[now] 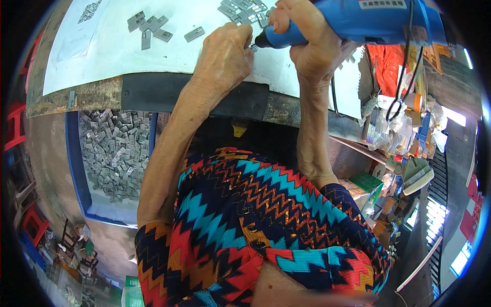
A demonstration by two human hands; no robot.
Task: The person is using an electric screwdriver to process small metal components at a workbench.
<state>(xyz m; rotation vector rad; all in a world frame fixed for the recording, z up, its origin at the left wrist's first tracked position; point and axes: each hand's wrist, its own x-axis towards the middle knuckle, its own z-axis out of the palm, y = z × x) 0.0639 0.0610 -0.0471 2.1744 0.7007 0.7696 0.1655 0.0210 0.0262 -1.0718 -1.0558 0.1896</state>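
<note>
My right hand [317, 43] is wrapped around a blue electric screwdriver [353, 21], held sideways with its black nose pointing left. The screwdriver's tip meets the fingertips of my left hand [225, 56]. My left hand is closed in a pinch low over the white-covered tabletop; what it grips is mostly hidden, with only a small shiny bit showing at the tip. Close to its left lies a single small grey rectangular part [194, 34]. Farther left is a loose group of similar grey parts [146, 39], and beyond my hands is a denser cluster [240, 10].
A blue-sided bin [76, 169] heaped with many grey parts stands below the table edge at left. A white sheet [76, 38] with a square code lies at far left. Black cord [409, 56] hangs from the screwdriver. Red plastic [386, 66] and clear bags crowd the right side.
</note>
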